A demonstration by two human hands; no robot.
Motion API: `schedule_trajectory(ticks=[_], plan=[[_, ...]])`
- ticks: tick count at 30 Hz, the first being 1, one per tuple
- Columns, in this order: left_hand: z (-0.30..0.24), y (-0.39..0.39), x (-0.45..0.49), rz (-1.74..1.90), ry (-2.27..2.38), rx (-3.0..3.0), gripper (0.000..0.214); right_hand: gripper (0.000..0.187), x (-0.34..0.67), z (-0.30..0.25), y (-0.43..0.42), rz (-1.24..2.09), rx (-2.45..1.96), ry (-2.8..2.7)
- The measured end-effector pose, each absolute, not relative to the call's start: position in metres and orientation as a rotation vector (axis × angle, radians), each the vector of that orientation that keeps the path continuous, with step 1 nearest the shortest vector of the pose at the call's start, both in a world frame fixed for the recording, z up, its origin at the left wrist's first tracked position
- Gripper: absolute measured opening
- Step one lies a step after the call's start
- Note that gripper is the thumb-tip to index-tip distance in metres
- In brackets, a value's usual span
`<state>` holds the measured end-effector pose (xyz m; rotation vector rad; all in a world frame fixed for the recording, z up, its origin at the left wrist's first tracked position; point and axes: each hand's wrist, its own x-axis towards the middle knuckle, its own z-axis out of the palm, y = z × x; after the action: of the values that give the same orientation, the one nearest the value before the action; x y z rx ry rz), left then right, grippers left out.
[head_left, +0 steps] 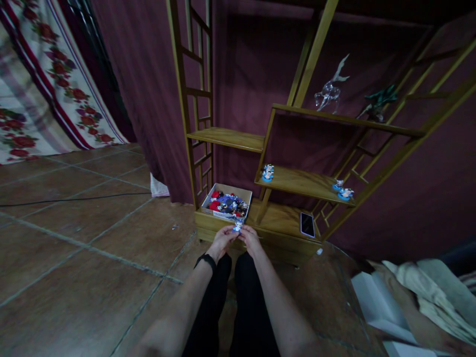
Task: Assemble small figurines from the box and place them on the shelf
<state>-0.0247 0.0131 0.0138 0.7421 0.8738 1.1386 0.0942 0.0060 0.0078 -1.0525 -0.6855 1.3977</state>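
Observation:
A small blue-and-white figurine (238,226) is pinched between the fingertips of my left hand (222,239) and my right hand (251,238), just in front of the shelf unit's base. Beyond my hands, a cardboard box (247,194) holds a jumble of red, purple and dark small items. Similar little figurines (267,173) on blue bases stand at the left end of the middle shelf (297,179). More figurines (345,193) stand at its right end.
A phone (307,224) lies on the bottom board. The upper shelf bears a clear glass animal figure (328,94) and a dark green ornament (379,101). White boxes (379,300) and cloths (420,287) lie at the right. A black cable (74,199) crosses the tiled floor.

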Motion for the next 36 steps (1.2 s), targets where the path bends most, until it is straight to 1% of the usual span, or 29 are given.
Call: schedule_trajectory(ticks=[8, 14, 16, 21, 23, 30, 36], plan=[[0.0110, 0.0165, -0.0245, 1.131, 0.910, 0.758, 0.040, 0.020, 0.0942, 0.0047, 0.0082, 1.380, -1.070, -0.681], [0.0137, 0.0144, -0.0242, 1.164, 0.903, 0.752, 0.042, 0.020, 0.0951, 0.0072, 0.0090, 1.366, -1.056, -0.684], [0.0149, 0.0132, -0.0240, 1.179, 0.905, 0.752, 0.042, 0.023, 0.0952, 0.0089, 0.0088, 1.343, -1.054, -0.678], [0.0177, 0.0100, -0.0229, 1.172, 0.974, 0.784, 0.043, 0.038, 0.0937, 0.0126, 0.0066, 1.280, -1.055, -0.690], [0.0184, 0.0091, -0.0225, 1.188, 1.003, 0.790, 0.043, 0.040, 0.0930, 0.0130, 0.0057, 1.250, -1.060, -0.691], [0.0186, 0.0095, -0.0226, 1.197, 0.987, 0.764, 0.037, 0.032, 0.0929, 0.0089, 0.0075, 1.183, -1.076, -0.746], [0.0180, 0.0095, -0.0249, 1.188, 0.986, 0.745, 0.032, 0.029, 0.0945, 0.0057, 0.0097, 1.153, -1.078, -0.823]])
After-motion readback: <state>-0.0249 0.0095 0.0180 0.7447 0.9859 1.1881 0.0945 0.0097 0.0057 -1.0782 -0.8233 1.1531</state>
